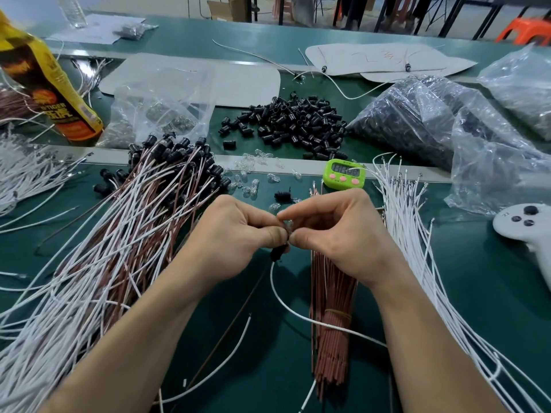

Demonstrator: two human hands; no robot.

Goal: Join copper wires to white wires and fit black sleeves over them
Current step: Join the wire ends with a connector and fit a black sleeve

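Both hands meet mid-table: left hand [235, 234] and right hand [337, 231] pinch a black sleeve [278, 252], white wire [286, 302] trailing below.

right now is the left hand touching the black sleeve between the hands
Touching. The head view shows the left hand pinching the black sleeve, whose lower end pokes out right under its thumb.
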